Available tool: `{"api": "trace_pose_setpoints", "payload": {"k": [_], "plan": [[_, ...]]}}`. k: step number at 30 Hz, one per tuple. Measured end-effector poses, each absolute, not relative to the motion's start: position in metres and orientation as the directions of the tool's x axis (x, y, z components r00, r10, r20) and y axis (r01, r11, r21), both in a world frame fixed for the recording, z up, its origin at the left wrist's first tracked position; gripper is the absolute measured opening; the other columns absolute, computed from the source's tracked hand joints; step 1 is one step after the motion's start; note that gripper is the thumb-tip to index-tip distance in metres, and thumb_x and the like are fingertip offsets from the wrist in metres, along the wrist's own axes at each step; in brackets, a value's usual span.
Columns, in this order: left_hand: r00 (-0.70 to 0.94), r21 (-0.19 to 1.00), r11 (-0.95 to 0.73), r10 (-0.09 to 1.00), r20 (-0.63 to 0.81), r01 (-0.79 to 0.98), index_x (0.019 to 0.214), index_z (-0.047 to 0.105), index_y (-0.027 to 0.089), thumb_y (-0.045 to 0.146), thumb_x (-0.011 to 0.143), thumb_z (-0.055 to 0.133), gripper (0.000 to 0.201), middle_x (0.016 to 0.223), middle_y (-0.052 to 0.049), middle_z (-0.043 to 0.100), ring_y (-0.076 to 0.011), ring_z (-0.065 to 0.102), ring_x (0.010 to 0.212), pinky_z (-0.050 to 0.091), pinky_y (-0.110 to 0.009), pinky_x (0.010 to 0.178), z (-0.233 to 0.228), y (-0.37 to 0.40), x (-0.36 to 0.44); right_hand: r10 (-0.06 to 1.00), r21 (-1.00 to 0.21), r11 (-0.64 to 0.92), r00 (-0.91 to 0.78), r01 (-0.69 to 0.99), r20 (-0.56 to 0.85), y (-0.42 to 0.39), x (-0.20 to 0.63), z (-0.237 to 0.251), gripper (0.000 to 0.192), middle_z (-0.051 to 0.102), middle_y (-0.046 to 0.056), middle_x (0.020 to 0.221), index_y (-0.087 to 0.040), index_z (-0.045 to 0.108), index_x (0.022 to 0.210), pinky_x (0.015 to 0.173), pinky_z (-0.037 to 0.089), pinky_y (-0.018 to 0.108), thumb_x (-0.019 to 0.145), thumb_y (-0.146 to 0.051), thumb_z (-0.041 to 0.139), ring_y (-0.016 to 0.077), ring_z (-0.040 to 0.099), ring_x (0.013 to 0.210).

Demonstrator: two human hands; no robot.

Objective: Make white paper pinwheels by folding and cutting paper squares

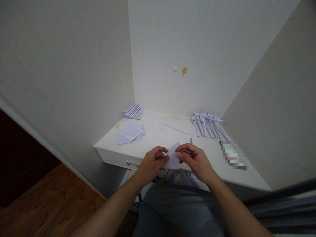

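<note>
White paper (173, 155), partly folded, sits pinched between the fingers of the left hand (151, 163) and right hand (195, 160) just above the desk (153, 133) front edge, its point tilting up and away, both hands equally close.

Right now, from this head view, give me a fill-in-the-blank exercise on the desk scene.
1. Both hands, left hand and right hand, hold one folded piece of ____.
2. The flat paper stack lies on the desk's ____ side.
3. The bundle of folded stems lies near the ____ wall.
4. Two small hooks are stuck on the ____.

Missing: paper; left; right; wall
</note>
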State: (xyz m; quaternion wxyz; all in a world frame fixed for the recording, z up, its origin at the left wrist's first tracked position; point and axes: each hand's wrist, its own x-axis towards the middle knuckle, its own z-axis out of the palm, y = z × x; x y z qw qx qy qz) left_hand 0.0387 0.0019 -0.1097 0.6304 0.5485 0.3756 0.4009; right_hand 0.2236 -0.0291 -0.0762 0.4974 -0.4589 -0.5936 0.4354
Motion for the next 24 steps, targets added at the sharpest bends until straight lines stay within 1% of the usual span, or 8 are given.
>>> {"api": "trace_pose_setpoints", "payload": {"k": [5,8,13,17,19,22,24], "plan": [[0.363,0.997,0.043,0.932,-0.019,-0.058,0.085,0.067,0.016,0.04,0.08,0.069,0.025,0.064,0.003,0.06,-0.0124,0.051,0.056,0.042,-0.024,0.051,-0.105,-0.002,0.036,0.976,-0.97,0.209,-0.093,0.127,0.198,-0.033,0.224,-0.075,0.019,0.063,-0.001,0.069,-0.019,0.069,0.088,0.059,0.049,0.027,0.078,-0.033,0.076,0.0134,0.059,0.063],[0.313,0.994,0.073,0.949,-0.044,-0.084,0.085,0.07,0.016,0.043,0.079,0.07,0.027,0.065,0.001,0.064,-0.0143,0.054,0.056,0.044,-0.026,0.053,-0.103,-0.005,0.035,0.962,-0.957,0.256,-0.132,0.14,0.238,-0.036,0.226,-0.074,0.019,0.064,-0.001,0.072,-0.019,0.07,0.094,0.058,0.047,0.025,0.077,-0.025,0.076,0.0124,0.059,0.064],[0.28,0.985,0.097,0.958,-0.054,-0.141,0.085,0.072,0.016,0.044,0.076,0.072,0.029,0.067,-0.001,0.067,-0.0155,0.056,0.057,0.046,-0.026,0.053,-0.097,-0.007,0.034,0.921,-0.917,0.362,-0.217,0.168,0.324,-0.044,0.231,-0.066,0.024,0.07,0.0,0.077,-0.022,0.072,0.099,0.068,0.052,0.026,0.076,-0.013,0.074,0.0139,0.065,0.072],[0.255,0.977,0.107,0.965,-0.057,-0.187,0.085,0.074,0.015,0.041,0.075,0.073,0.029,0.072,-0.003,0.069,-0.0148,0.057,0.06,0.046,-0.024,0.053,-0.088,-0.011,0.033,0.909,-0.869,0.413,-0.191,0.274,0.371,-0.049,0.23,-0.06,0.021,0.073,0.002,0.086,-0.022,0.074,0.095,0.071,0.055,0.027,0.076,-0.015,0.076,0.0149,0.067,0.075],[0.244,0.973,0.121,0.967,-0.07,-0.198,0.085,0.074,0.014,0.04,0.074,0.074,0.028,0.072,-0.004,0.07,-0.0149,0.058,0.059,0.047,-0.024,0.052,-0.084,-0.013,0.033,0.912,-0.857,0.41,-0.17,0.311,0.374,-0.05,0.228,-0.059,0.016,0.074,0.003,0.086,-0.022,0.075,0.091,0.071,0.056,0.027,0.076,-0.018,0.077,0.0157,0.067,0.075],[0.221,0.965,0.144,0.971,-0.095,-0.219,0.081,0.072,0.014,0.04,0.073,0.074,0.027,0.066,-0.003,0.068,-0.0158,0.057,0.054,0.047,-0.025,0.047,-0.081,-0.015,0.033,0.932,-0.881,0.363,-0.13,0.303,0.339,-0.05,0.225,-0.06,0.007,0.075,0.004,0.082,-0.021,0.075,0.084,0.069,0.056,0.028,0.078,-0.021,0.076,0.0168,0.068,0.075],[0.204,0.959,0.143,0.975,-0.093,-0.247,0.082,0.073,0.014,0.041,0.072,0.075,0.028,0.068,-0.004,0.069,-0.017,0.059,0.056,0.048,-0.026,0.048,-0.081,-0.017,0.034,0.949,-0.908,0.316,-0.097,0.276,0.301,-0.05,0.223,-0.061,0.005,0.074,0.003,0.078,-0.021,0.075,0.083,0.067,0.055,0.027,0.078,-0.023,0.076,0.0168,0.069,0.072]]}}
